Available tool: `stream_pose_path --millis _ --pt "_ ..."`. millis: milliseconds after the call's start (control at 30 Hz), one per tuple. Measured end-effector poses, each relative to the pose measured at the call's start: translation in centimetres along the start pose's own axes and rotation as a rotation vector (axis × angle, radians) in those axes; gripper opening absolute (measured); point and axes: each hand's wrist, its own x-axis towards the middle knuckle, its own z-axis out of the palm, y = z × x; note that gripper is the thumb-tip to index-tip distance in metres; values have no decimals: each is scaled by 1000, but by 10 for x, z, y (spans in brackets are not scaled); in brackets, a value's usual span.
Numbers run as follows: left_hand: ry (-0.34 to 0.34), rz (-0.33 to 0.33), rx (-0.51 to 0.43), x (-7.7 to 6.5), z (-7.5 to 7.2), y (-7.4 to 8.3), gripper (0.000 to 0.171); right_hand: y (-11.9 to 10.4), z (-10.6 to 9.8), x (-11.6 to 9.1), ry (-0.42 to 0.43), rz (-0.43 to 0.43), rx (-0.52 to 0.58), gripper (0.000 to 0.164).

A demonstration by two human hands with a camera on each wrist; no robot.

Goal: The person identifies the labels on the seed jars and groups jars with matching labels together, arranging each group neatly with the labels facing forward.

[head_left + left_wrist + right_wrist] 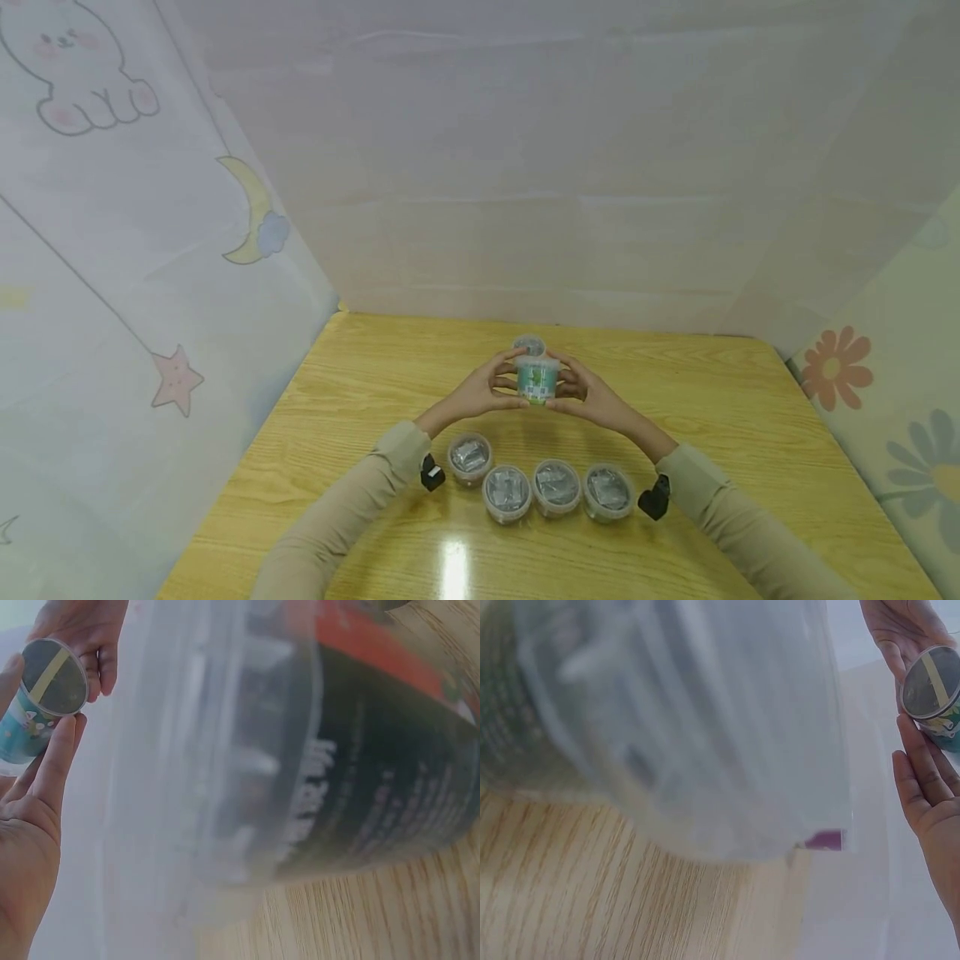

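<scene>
A small plastic tub (537, 380) with a teal and green label is held up above the table between both hands. My left hand (482, 392) grips its left side, the thumb low and the fingers spread higher up. On the opposite side my right hand (596, 402) grips it in the same way. In the left wrist view the tub (54, 679) turns a dark round end with a tan strip towards the camera. That same end of the tub (932, 679) shows in the right wrist view.
Several clear-lidded tubs (557, 485) with grey packets under their lids stand in a row nearer the person, between the forearms. Another lidded tub (529, 343) stands behind the held one, partly hidden. Blurred tubs fill much of both wrist views. Printed sheets (525, 250) surround the wooden table (360, 367).
</scene>
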Motion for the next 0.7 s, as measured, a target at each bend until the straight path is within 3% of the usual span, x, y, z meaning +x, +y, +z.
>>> stream_pose_path --millis 700 --pt "27 -39 -35 1 1 -2 83 0 -3 2 -23 18 14 79"
